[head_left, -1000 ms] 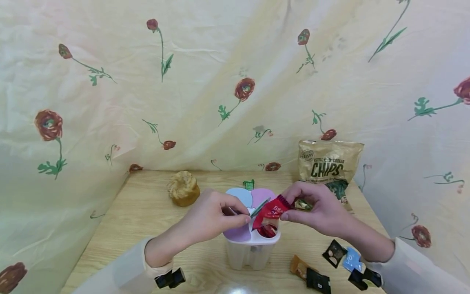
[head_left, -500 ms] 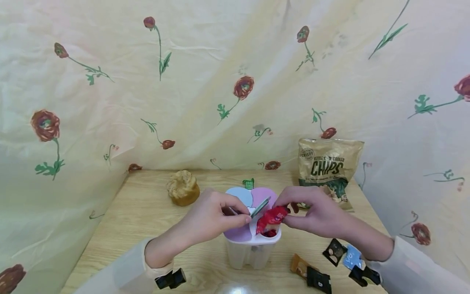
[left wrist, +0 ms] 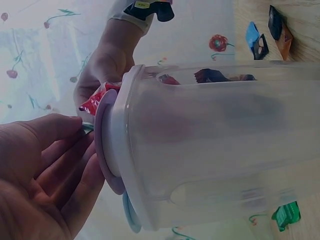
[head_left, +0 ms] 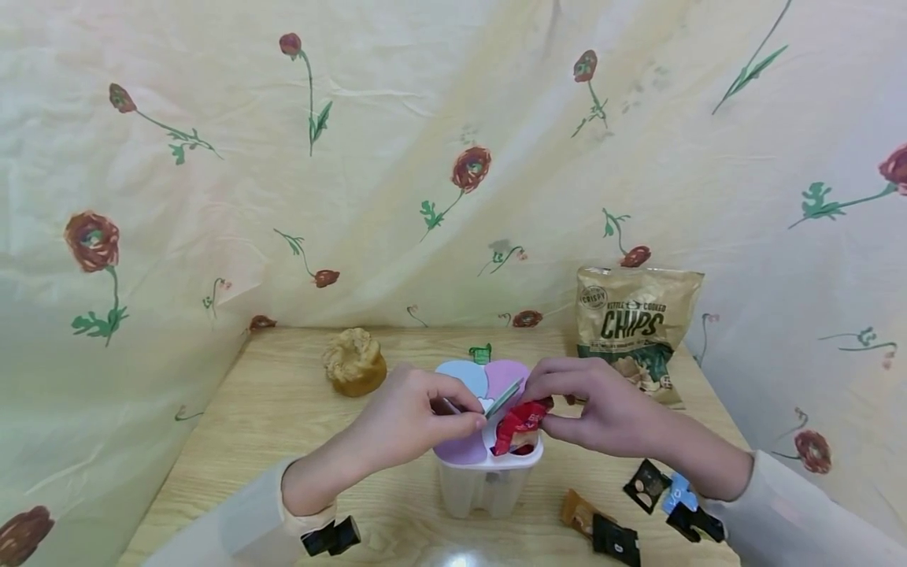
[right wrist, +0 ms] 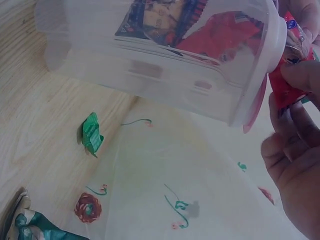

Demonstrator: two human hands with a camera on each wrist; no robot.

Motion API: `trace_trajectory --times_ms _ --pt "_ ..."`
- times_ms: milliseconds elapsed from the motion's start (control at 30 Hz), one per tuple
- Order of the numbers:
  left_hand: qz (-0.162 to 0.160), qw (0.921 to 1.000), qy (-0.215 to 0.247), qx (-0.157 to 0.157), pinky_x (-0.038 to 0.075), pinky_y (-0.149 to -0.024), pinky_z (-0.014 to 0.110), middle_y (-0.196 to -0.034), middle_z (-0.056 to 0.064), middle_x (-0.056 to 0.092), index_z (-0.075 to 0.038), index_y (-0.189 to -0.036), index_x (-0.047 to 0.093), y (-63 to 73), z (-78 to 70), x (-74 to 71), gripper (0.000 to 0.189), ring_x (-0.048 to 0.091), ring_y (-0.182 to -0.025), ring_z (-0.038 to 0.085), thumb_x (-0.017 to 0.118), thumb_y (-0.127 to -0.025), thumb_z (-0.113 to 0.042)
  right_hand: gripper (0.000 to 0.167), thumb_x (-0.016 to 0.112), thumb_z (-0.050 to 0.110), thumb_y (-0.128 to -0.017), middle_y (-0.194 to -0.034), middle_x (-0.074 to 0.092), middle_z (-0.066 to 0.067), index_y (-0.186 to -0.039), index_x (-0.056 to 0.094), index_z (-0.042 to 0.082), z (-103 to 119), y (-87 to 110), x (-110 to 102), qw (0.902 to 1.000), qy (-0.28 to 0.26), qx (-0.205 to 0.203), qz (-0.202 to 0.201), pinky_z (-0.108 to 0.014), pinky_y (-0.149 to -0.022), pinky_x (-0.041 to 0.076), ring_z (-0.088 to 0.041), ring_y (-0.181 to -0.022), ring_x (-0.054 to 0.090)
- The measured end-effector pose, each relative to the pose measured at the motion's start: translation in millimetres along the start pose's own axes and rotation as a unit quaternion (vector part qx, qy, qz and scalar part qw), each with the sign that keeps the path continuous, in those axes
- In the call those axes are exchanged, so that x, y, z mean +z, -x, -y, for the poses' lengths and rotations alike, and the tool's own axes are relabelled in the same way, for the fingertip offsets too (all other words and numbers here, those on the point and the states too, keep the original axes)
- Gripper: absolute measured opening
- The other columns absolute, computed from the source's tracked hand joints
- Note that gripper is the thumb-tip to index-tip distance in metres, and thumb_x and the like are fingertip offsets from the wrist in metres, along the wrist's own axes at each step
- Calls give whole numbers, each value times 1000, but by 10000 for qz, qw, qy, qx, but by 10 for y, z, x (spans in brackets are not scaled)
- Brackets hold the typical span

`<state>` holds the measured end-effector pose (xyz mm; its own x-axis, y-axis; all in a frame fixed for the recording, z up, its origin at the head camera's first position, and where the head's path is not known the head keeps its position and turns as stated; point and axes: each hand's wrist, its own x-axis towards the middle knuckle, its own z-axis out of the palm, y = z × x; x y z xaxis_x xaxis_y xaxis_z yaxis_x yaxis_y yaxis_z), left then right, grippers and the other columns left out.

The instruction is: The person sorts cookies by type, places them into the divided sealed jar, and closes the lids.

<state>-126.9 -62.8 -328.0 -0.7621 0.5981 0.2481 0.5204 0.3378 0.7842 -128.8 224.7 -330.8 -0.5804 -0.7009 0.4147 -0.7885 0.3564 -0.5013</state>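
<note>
A clear plastic container stands on the table, its white top fitted with pale blue, pink and purple petal-shaped lids. One green lid is tilted up, and my left hand pinches its edge between thumb and fingers. My right hand pinches a red snack packet by its upper end, with the packet's lower part at the uncovered opening. Through the container's wall in the right wrist view, a dark packet and another red packet lie inside.
Behind on the right stands a chips bag; a ring-shaped bun sits back left. A green packet lies behind the container. Orange, black, dark and blue packets lie front right.
My right hand has moved left and slightly lower with the red packet, which now hangs more steeply into the opening. My left hand stays at the raised green lid.
</note>
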Motion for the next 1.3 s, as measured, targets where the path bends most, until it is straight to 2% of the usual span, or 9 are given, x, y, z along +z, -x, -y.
trace_trajectory --times_ms 133,400,600,700,833,1067,1300 --pt "-24 9999 -60 96 58 -64 24 -83 -13 76 -17 -89 82 -5 7 0 5 65 -71 2 81 -89 -23 43 75 -1 -86 -117 68 15 -115 70 31 -16 2 -22 9994 132 100 300 -27 -81 57 -4 -102 65" --pt "-27 9998 -180 12 58 -65 23 -84 -12 76 -16 -90 82 -11 6 -1 6 65 -73 1 81 -89 -22 37 78 15 -91 -122 69 9 -124 67 29 -35 17 -10 9983 -282 -178 484 -31 -85 57 -9 -108 65" --pt "-68 9998 -173 67 58 -63 23 -81 -12 76 -16 -88 82 -6 20 18 5 65 -72 0 81 -89 -22 23 78 16 -93 -102 71 11 -110 72 30 -33 23 -14 9990 -331 75 299 -24 -72 55 -4 -84 63" --pt "-78 9998 -173 87 58 -63 22 -82 -12 76 -16 -88 82 -6 22 18 5 65 -72 0 81 -89 -21 26 79 11 -90 -95 71 10 -108 74 29 -31 21 -36 9986 -485 -74 179 -22 -68 53 -4 -77 60" --pt "-81 9998 -157 88 58 -64 22 -82 -12 76 -16 -89 82 -7 20 13 5 65 -72 0 82 -88 -21 32 82 2 -84 -91 68 13 -106 78 25 -12 16 -63 9980 -519 -363 47 -21 -67 54 -3 -76 59" --pt "-62 9998 -154 83 58 -62 23 -82 -14 76 -17 -89 82 5 -1 -1 5 64 -70 0 82 -88 -22 41 79 -5 -79 -87 63 17 -102 79 29 18 -7 -53 9993 -301 118 208 -20 -67 58 -1 -77 64" --pt "-41 9999 -132 83 57 -63 22 -82 -14 76 -16 -88 82 11 -24 -3 7 64 -70 -1 81 -89 -23 38 77 -3 -78 -85 57 16 -97 78 30 39 -53 -24 9987 416 -294 101 -12 -64 50 5 -75 58"
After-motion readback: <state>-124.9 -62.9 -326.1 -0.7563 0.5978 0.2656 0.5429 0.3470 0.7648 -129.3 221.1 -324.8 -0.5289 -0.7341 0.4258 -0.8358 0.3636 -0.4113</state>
